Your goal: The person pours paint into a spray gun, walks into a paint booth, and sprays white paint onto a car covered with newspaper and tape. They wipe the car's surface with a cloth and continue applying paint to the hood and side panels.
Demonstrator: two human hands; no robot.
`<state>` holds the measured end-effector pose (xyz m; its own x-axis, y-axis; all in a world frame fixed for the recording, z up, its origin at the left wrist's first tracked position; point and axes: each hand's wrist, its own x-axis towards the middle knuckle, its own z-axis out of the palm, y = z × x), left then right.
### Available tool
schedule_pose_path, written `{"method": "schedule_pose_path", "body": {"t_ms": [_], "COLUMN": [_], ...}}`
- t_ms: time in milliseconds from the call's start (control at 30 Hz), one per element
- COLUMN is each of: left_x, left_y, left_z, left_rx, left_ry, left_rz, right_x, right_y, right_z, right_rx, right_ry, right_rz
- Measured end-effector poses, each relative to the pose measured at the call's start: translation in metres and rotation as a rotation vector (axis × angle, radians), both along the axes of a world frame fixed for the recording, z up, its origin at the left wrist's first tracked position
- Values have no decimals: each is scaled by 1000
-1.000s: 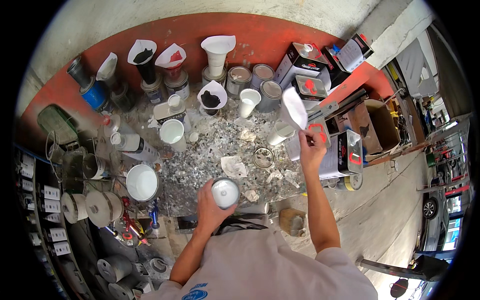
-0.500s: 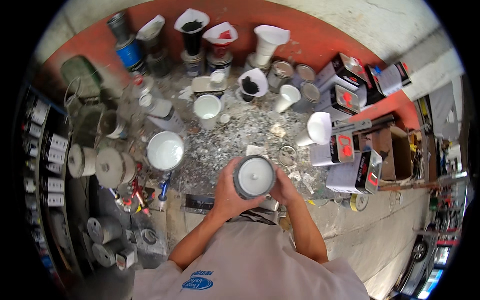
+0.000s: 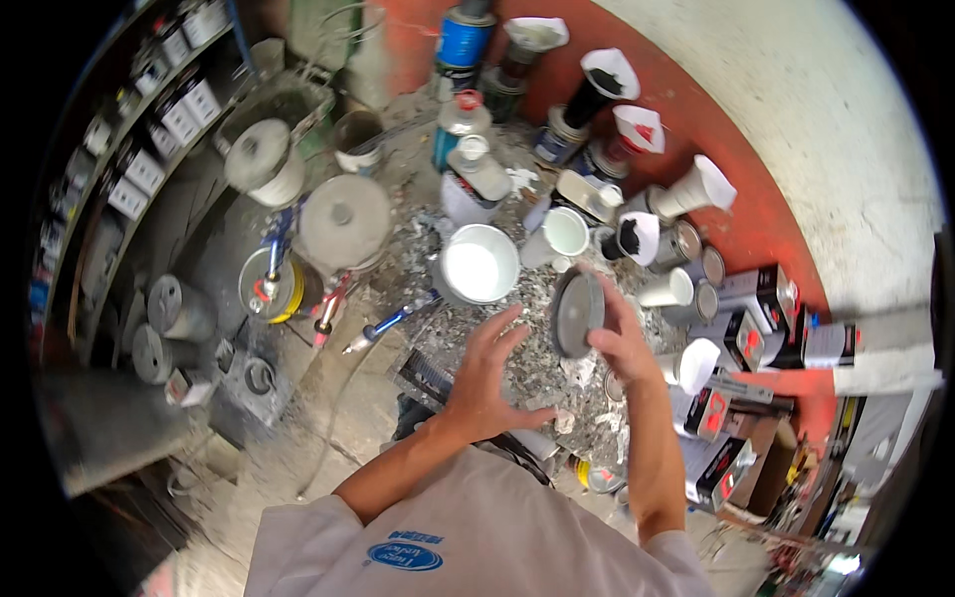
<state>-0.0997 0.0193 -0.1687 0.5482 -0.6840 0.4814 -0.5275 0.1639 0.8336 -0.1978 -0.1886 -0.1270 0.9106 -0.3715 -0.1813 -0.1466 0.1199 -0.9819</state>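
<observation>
Gripping tilted grey disc (image 3: 577, 316); right hand (image 3: 625, 338); left hand (image 3: 484, 386) spread, apart

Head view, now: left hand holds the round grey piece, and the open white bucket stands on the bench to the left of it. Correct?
Wrong hand: the head view shows the round grey piece in the right hand; the left hand is open and apart from it. The open white bucket does stand on the bench to the left of the piece.
</observation>
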Motion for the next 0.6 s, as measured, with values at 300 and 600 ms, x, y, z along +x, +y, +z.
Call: {"method": "schedule_pose_path", "body": {"t_ms": [300, 600], "left_x": [52, 70], "left_y": [49, 48], "left_z": [-86, -147], "left_rx": [211, 401], "left_ry": [88, 114], "left_rz": [487, 447], "right_x": [142, 160], "right_y": [35, 43], "right_z": [47, 58], "right_rx": [-1196, -1484], "right_ry": [208, 127], "right_rz": [599, 1016]}}
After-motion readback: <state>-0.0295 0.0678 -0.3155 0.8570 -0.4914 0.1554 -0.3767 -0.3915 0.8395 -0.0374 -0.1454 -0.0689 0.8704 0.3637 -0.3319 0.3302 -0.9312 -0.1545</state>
